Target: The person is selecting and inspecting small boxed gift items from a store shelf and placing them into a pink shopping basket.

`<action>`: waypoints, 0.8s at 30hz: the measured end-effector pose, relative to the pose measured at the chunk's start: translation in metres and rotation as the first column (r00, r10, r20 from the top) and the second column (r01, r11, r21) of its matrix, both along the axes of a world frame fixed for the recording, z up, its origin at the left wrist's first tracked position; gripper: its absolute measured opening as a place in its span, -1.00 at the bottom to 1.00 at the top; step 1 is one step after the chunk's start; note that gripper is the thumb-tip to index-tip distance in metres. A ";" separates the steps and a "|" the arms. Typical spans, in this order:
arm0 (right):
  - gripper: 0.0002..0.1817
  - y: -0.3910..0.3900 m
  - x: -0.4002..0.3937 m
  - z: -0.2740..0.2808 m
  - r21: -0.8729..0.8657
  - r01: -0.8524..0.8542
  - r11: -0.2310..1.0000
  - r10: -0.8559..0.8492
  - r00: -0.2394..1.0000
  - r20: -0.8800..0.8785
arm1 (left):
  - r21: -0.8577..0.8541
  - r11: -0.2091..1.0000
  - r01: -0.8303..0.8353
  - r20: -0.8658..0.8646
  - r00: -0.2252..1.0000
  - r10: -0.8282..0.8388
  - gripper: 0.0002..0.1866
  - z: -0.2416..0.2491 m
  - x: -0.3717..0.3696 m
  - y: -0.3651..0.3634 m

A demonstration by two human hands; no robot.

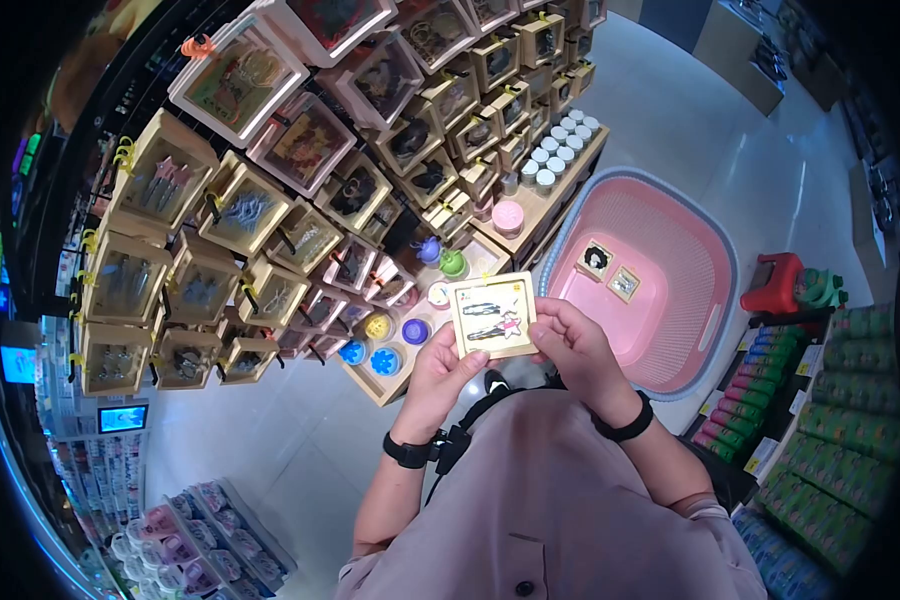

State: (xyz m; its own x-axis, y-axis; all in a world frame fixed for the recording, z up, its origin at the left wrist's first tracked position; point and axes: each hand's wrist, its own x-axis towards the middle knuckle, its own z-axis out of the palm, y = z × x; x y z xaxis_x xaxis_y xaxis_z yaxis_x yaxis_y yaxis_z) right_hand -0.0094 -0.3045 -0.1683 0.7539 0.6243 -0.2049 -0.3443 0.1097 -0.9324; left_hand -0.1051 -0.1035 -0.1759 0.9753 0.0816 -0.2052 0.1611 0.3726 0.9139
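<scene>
A small square pack with a pale yellow border [493, 316] is held upright in front of my chest, its face toward me. Dark hair clips and a small pink-and-white figure show inside it. My left hand [438, 375] grips its lower left side, the thumb on the bottom edge. On the right side, my right hand [573, 350] pinches the edge between thumb and fingers. Beyond my right hand, a large pink basket [685, 270] with a grey-blue rim stands on the floor, with two small square packs [595, 259] lying in it.
Hanging packs of hair accessories [235, 212] fill the rack at the left. Below it, a wooden shelf [395, 385] holds colourful round tubs and white-lidded jars [560, 150]. Shelves of green and pink packages [750, 390] stand at the right, near a red container [770, 284].
</scene>
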 end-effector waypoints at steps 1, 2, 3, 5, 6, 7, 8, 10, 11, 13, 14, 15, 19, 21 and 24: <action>-0.54 0.000 -0.001 0.000 -0.014 -0.013 1.000 0.013 1.000 -0.004 | 0.018 1.000 -0.020 -0.004 1.000 0.020 -0.49 0.002 0.000 -0.001; -0.53 0.000 -0.003 0.001 -0.028 -0.027 0.999 0.027 1.000 -0.008 | 0.036 0.999 -0.041 -0.008 0.999 0.041 -0.50 0.004 0.000 -0.002; -0.52 -0.001 -0.004 0.001 -0.042 -0.042 0.998 0.041 0.999 -0.013 | 0.041 0.998 -0.047 -0.007 0.999 0.047 -0.50 0.006 -0.001 -0.003; -0.51 -0.003 -0.004 -0.002 -0.041 -0.053 0.998 0.052 0.999 -0.012 | 0.049 0.997 -0.059 -0.005 0.998 0.059 -0.50 0.009 -0.002 -0.007; -0.51 -0.004 -0.004 -0.003 -0.041 -0.057 0.997 0.057 0.998 -0.012 | 0.110 0.992 -0.063 0.002 0.998 0.063 -0.50 0.011 -0.003 -0.010; -0.52 -0.005 -0.004 -0.003 -0.042 -0.062 0.997 0.062 0.998 -0.012 | 0.171 0.983 -0.067 0.010 0.998 0.066 -0.49 0.013 -0.004 -0.013; -0.52 -0.006 -0.004 -0.003 -0.042 -0.067 0.997 0.066 0.998 -0.012 | 0.231 0.971 -0.070 0.018 0.998 0.067 -0.48 0.015 -0.005 -0.017; -0.53 -0.008 -0.004 -0.004 -0.034 -0.077 0.996 0.077 0.997 -0.013 | 0.383 0.922 -0.055 0.014 0.998 0.053 -0.47 0.018 -0.009 -0.022; -0.54 -0.008 -0.004 -0.005 -0.024 -0.085 0.996 0.084 0.996 -0.013 | 0.456 0.889 -0.047 0.013 0.999 0.046 -0.46 0.019 -0.011 -0.025; -0.57 -0.010 -0.004 -0.007 -0.021 -0.098 0.995 0.097 0.995 -0.015 | 0.594 0.803 -0.045 0.030 0.999 0.034 -0.45 0.022 -0.013 -0.029; -0.58 -0.011 -0.004 -0.008 -0.027 -0.103 0.994 0.102 0.995 -0.018 | 0.657 0.753 -0.045 0.038 0.999 0.026 -0.44 0.025 -0.014 -0.031; -0.60 -0.013 -0.005 -0.009 -0.032 -0.107 0.994 0.107 0.994 -0.021 | 0.741 0.667 -0.075 0.113 0.993 -0.014 -0.44 0.028 -0.013 -0.033; -0.65 -0.017 -0.005 -0.007 -0.005 -0.081 0.997 0.081 0.997 0.005 | 0.916 0.345 -0.205 0.295 0.927 -0.233 -0.40 0.054 -0.007 -0.044; -0.65 -0.018 -0.006 -0.006 0.049 -0.035 0.998 0.032 0.998 0.056 | 0.928 0.204 -0.312 0.367 0.859 -0.357 -0.38 0.058 -0.002 -0.049; -0.62 -0.028 -0.006 -0.005 0.229 -0.008 0.973 0.030 0.995 -0.092 | 0.917 0.083 -0.390 0.386 0.816 -0.431 -0.46 0.057 -0.002 -0.051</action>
State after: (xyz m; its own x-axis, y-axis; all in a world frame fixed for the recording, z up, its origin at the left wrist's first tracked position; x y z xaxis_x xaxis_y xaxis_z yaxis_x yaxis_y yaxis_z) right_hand -0.0153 -0.3323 -0.1738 0.7255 0.6767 -0.1253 -0.4336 0.3081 -0.8468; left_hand -0.1071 -0.1542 -0.1193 0.8517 -0.2287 0.4716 -0.4039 -0.8598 0.3124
